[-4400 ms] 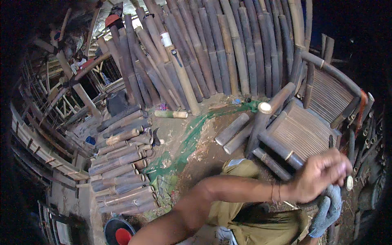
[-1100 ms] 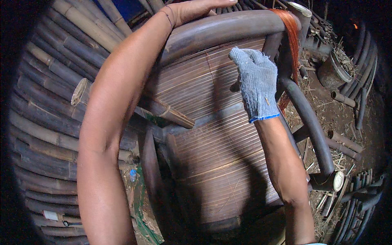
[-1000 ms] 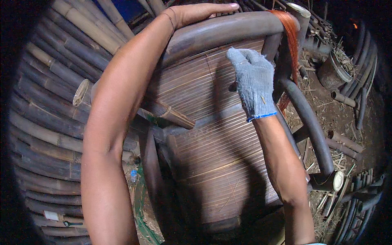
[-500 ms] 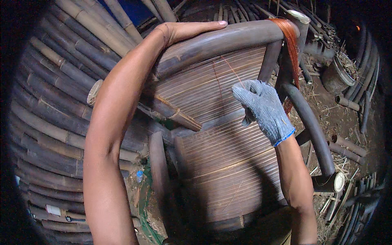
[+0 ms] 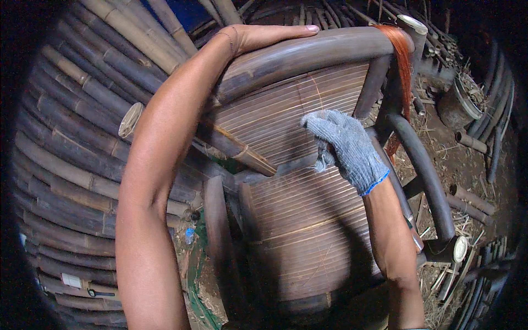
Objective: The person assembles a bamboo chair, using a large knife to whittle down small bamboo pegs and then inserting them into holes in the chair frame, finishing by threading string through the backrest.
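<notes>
My bare left hand (image 5: 264, 38) lies along the curved top rail (image 5: 308, 52) of a dark bamboo chair, gripping it from the far side. One digit stretches straight along the rail, and the others are hidden behind it. In front of the slatted backrest (image 5: 275, 113) is my right hand (image 5: 344, 146), in a grey knit glove with a blue cuff. Its fingers are closed at a thin reddish strand (image 5: 318, 88) that runs down from the slats; the fingertips' hold is partly hidden. Orange fibre (image 5: 402, 55) is wrapped round the rail's right end and hangs down.
The chair's slatted seat (image 5: 308, 236) lies below my hands, with a curved armrest (image 5: 426, 170) at the right. Dark bamboo poles (image 5: 82, 143) are stacked along the left. A bucket (image 5: 459, 104) and cut bamboo pieces (image 5: 470, 203) stand or lie on the littered ground.
My gloved right hand has moved left and slightly down across the backrest, and the strand now looks slacker and curved. The chair and my left hand appear shifted slightly right in view.
</notes>
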A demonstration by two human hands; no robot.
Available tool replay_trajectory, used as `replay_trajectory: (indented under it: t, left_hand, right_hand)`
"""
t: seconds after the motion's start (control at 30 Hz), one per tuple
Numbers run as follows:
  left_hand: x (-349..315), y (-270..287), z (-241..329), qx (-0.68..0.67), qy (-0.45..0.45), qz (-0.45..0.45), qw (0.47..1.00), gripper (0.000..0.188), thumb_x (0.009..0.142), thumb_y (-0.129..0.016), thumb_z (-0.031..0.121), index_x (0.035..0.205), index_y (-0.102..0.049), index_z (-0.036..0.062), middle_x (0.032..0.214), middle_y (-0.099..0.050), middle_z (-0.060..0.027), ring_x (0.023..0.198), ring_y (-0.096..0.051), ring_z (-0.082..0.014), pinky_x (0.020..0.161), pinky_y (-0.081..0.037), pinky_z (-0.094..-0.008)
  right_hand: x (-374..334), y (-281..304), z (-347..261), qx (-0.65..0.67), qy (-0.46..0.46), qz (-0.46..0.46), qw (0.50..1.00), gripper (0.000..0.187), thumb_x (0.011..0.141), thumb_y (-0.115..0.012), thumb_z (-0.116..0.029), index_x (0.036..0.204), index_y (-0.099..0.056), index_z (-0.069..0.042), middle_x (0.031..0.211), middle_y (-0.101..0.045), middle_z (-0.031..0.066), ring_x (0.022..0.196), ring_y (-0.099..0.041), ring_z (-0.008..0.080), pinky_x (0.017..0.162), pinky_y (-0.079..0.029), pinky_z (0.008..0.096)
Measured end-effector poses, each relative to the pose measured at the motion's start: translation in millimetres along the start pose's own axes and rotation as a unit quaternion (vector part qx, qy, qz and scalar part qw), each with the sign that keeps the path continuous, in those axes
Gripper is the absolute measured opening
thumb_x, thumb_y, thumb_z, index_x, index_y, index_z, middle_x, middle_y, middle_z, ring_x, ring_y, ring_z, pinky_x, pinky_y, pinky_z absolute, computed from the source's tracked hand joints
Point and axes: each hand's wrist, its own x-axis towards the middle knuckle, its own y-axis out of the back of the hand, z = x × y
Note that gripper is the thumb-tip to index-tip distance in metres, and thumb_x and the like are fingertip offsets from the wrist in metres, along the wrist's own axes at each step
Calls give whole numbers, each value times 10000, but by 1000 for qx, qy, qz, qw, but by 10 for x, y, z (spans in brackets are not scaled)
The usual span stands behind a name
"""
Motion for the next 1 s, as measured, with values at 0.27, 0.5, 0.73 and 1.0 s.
replay_trajectory:
  t: [0.27, 0.5, 0.73, 1.0]
  left_hand:
    - [95, 52, -109, -48, 13, -25, 998, 948, 831, -496, 793, 1426, -498, 55, 1396, -539, -175, 1191, -574, -251, 1037, -438, -363]
    - [159, 47, -112, -31, 4, -13, 999, 937, 831, -513, 783, 1401, -521, 39, 1357, -572, -168, 1145, -601, -227, 997, -469, -352]
    - [165, 97, -201, -40, 6, -14, 999, 955, 802, -521, 803, 1375, -553, 40, 1329, -581, -204, 1147, -603, -271, 987, -477, -395]
    - [245, 109, -321, -20, -62, -6, 998, 995, 753, -505, 857, 1384, -564, 89, 1419, -509, -223, 1297, -511, -335, 1079, -387, -455]
  right_hand:
    - [68, -132, 61, 54, -17, -11, 998, 381, 868, -723, -267, 1107, -643, 18, 616, -512, 22, 456, -500, 103, 410, -496, 262]
    - [162, -268, 193, 81, 37, 47, 995, 319, 880, -719, -270, 1060, -675, -10, 703, -598, 29, 492, -507, 98, 425, -442, 269]
    - [211, -357, 196, 43, 67, 95, 992, 329, 876, -731, -264, 1066, -673, -1, 771, -634, 42, 525, -543, 93, 445, -477, 265]
    - [319, -582, 156, -225, 224, 282, 905, 391, 817, -772, -329, 1052, -670, -33, 792, -623, 93, 691, -623, 178, 641, -514, 342]
